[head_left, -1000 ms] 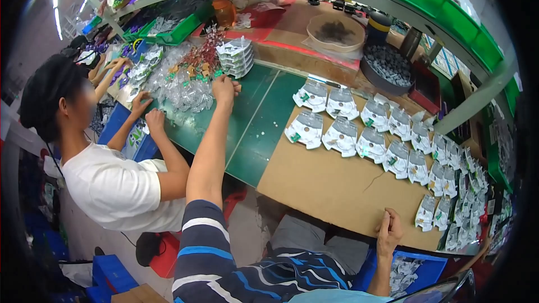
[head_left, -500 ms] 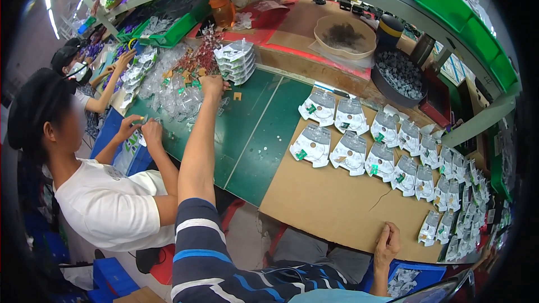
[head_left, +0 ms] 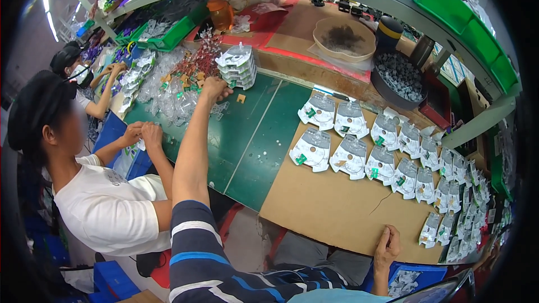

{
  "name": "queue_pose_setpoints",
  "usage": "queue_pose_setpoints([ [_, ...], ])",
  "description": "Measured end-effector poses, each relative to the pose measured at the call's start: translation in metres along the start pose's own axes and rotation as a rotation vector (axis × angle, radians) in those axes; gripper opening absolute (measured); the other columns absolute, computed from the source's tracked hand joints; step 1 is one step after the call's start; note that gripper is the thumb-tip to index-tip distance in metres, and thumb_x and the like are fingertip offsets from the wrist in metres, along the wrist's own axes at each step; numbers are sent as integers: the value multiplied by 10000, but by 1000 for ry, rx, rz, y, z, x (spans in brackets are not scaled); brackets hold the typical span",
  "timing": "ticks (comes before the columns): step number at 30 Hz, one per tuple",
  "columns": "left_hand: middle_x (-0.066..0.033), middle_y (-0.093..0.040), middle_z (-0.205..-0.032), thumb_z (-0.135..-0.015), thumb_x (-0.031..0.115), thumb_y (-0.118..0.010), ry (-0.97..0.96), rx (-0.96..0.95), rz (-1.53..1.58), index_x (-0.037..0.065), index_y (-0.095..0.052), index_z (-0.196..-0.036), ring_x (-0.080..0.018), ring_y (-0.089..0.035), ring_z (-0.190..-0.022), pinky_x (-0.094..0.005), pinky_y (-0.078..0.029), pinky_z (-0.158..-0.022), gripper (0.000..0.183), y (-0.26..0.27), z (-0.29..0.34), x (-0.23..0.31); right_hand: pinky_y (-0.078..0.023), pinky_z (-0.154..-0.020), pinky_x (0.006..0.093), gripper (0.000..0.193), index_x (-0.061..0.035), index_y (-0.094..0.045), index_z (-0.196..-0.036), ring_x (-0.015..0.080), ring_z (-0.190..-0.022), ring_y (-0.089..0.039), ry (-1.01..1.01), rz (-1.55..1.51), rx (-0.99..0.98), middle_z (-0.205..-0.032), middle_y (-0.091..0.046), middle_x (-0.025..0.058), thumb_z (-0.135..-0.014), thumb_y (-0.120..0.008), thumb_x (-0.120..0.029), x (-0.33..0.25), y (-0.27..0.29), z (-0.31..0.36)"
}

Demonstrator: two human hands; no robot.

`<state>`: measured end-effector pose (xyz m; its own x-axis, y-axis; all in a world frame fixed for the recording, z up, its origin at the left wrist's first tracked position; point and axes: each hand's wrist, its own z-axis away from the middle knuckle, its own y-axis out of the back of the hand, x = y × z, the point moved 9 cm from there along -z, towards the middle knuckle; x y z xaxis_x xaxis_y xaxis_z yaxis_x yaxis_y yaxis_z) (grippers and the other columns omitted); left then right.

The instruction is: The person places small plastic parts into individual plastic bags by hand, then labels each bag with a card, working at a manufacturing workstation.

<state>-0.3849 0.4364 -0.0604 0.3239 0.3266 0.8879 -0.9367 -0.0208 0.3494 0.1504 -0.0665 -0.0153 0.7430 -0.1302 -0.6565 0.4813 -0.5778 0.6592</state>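
My left hand (head_left: 215, 90) reaches far over the green table. Its fingers are bent and closed beside the bottom of a stack of white plastic housings (head_left: 236, 67). What is in the fingers, if anything, is hidden. Close by lie a small tan part (head_left: 241, 99) and a heap of clear plastic pieces (head_left: 177, 98) with small green and tan parts mixed in. At the front edge of the cardboard, my right hand (head_left: 387, 249) rests with its fingers curled together, and nothing shows in it. Rows of white housings (head_left: 351, 154) with grey tops and small green parts cover the cardboard (head_left: 331, 207).
A co-worker in a white shirt (head_left: 109, 202) works at the left, both hands near the heap. Behind stand a beige bowl (head_left: 344, 36), a dark round tray of grey pieces (head_left: 398, 76) and an orange jug (head_left: 220, 14). A shelf with green bins (head_left: 449, 8) hangs above.
My left hand has moved slightly nearer, down beside the bottom of the housing stack. The small tan part has shifted a little. My right hand is nearly still. The co-worker's hands have come together.
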Motion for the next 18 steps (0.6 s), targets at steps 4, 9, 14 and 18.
queue_pose_setpoints([
  [4,-102,-668,-669,-945,114,-521,-49,18,19,-24,-599,-930,-123,-573,-477,-257,-399,-379,159,-3,8,-2,-338,-463,240,102,13,-651,-998,64,-501,-454,-49,-15,-9,-615,-540,21,-952,-583,-46,3,2,3],
  [9,-94,-647,-671,-960,122,-486,-151,48,-38,1,-581,-978,-122,-560,-499,-251,-407,-401,155,-10,30,-2,-389,-484,261,95,12,-659,-989,103,-521,-507,-88,-15,-24,-660,-603,75,-929,-598,-32,1,4,5],
  [14,-73,-629,-657,-921,115,-429,-227,154,-179,24,-547,-978,-138,-543,-482,-291,-415,-416,159,-5,74,15,-420,-483,290,82,-11,-661,-980,153,-502,-534,101,-27,73,-648,-598,102,-918,-622,-48,-9,6,-2],
  [18,-66,-604,-636,-917,114,-469,-294,138,-170,-1,-568,-913,-112,-552,-490,-265,-420,-410,152,-10,180,47,-427,-485,287,115,-31,-667,-1013,152,-507,-548,-33,-148,-84,-635,-586,99,-908,-640,-67,-13,-4,-14],
])
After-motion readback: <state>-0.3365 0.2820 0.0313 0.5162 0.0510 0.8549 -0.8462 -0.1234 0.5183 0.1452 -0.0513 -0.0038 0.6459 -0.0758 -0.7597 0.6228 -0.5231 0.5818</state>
